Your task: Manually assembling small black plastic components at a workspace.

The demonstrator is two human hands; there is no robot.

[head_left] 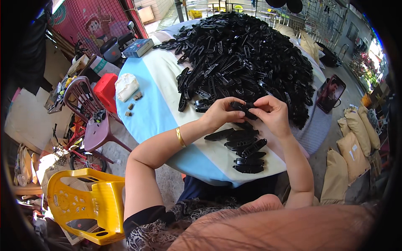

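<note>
My left hand [218, 113] and my right hand [272, 113] meet above the round table [146, 113], both pinching one small black plastic piece [244, 107] between thumbs and fingers. A gold bangle sits on my left wrist. Just below the hands lies a short row of several finished-looking black plastic pieces [247, 149] near the table's front edge. Beyond the hands a large heap of the same black plastic pieces [245, 54] covers most of the table's far half.
A white cloth bundle [125, 85] and small brown bits lie at the table's left. A blue box [138, 47] sits at the far left edge, a phone [331, 93] at the right edge. A yellow plastic chair [86, 201] and maroon chair [90, 113] stand left; tan sacks [356, 138] right.
</note>
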